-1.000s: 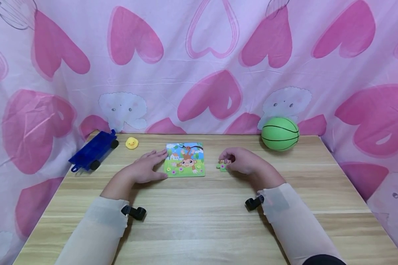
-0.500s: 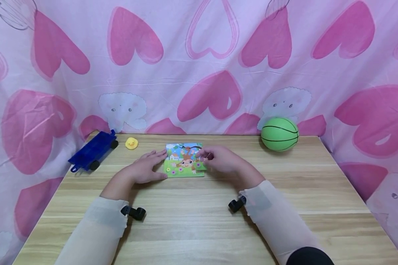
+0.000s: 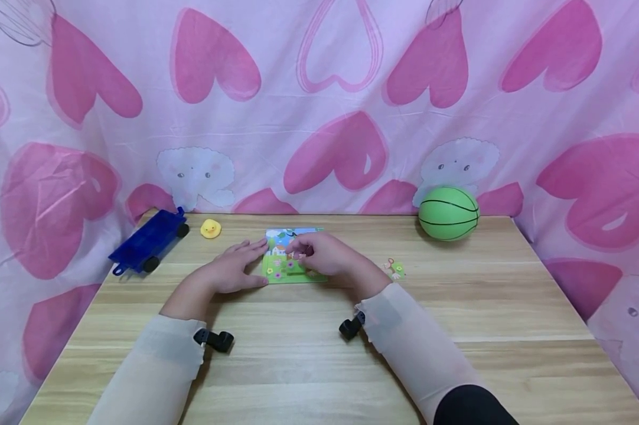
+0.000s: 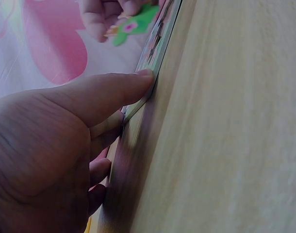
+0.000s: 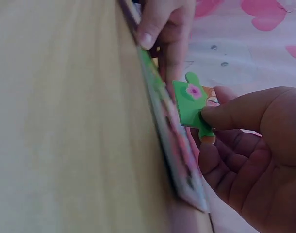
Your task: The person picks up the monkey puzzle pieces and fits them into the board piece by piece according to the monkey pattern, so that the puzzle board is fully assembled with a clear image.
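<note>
A square jigsaw puzzle board (image 3: 274, 273) with a picture of meadow, house and sky lies mid-table. My left hand (image 3: 234, 268) rests at its left side, fingers spread and fairly straight. In the left wrist view the left thumb (image 4: 116, 92) presses on the board's edge near a corner. Over the board, my right hand (image 3: 325, 257) pinches a green puzzle piece (image 5: 191, 104) with a pink flower between thumb and fingers. The right wrist view shows the piece raised above the board, which the right hand partly hides in the head view.
Loose puzzle material (image 3: 394, 268) with a yellow flower lies right of the board, partly behind the right wrist. A blue toy cart (image 3: 149, 242) and a yellow rubber duck (image 3: 210, 228) stand at the left; a green ball (image 3: 449, 213) sits at the back right.
My right hand has carried the puzzle piece left, from the table beside the board to over it, uncovering loose puzzle material at the right. My left hand has stayed in place.
</note>
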Demonstrator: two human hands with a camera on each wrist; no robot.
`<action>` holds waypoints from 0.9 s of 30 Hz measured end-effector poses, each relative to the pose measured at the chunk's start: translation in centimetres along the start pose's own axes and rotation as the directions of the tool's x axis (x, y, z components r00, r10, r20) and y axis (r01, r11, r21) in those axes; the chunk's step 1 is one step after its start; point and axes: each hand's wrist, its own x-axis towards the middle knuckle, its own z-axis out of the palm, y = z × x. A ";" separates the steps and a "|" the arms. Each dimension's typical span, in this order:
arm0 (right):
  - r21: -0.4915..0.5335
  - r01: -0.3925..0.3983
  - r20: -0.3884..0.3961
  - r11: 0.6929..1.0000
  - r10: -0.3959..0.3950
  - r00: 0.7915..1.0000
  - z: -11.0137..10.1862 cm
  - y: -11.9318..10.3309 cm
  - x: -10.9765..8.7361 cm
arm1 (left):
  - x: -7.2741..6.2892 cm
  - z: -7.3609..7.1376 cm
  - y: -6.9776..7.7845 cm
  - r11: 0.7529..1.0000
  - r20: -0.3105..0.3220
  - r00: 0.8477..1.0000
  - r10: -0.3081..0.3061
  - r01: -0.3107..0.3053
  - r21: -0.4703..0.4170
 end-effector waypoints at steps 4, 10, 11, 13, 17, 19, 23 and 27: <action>-0.022 -0.002 0.005 1.000 0.002 1.000 0.5 0.3 0.3 | 0.0 0.0 0.0 1.000 -0.001 1.000 0.003 -0.003 0.004; -0.073 0.008 0.013 0.997 -0.007 1.000 1.0 0.7 0.6 | -0.1 -0.1 0.1 1.000 -0.001 1.000 0.005 -0.005 0.000; -0.079 0.012 0.017 0.997 -0.010 1.000 1.1 0.7 0.6 | -0.1 -0.1 0.1 1.000 -0.001 1.000 0.005 -0.005 -0.003; -0.099 0.019 0.024 0.995 -0.017 1.000 1.1 0.7 0.6 | -0.1 -0.1 0.2 1.000 -0.001 1.000 0.007 -0.007 -0.007; -0.151 0.035 0.020 0.988 -0.032 0.999 1.2 0.7 0.7 | -0.1 -0.1 0.3 1.000 -0.001 1.000 0.008 -0.008 -0.005; -0.172 0.041 0.015 0.984 -0.039 0.999 1.2 0.7 0.7 | -0.1 -0.1 0.3 1.000 -0.001 1.000 0.006 -0.006 -0.003; -0.193 0.050 0.013 0.980 -0.048 0.999 1.2 0.8 0.7 | -0.1 -0.1 0.3 1.000 -0.001 1.000 0.002 -0.002 0.000; -0.203 0.076 0.027 0.976 -0.072 0.997 1.4 0.9 0.9 | -0.2 -0.1 0.3 1.000 -0.002 1.000 0.001 -0.001 -0.007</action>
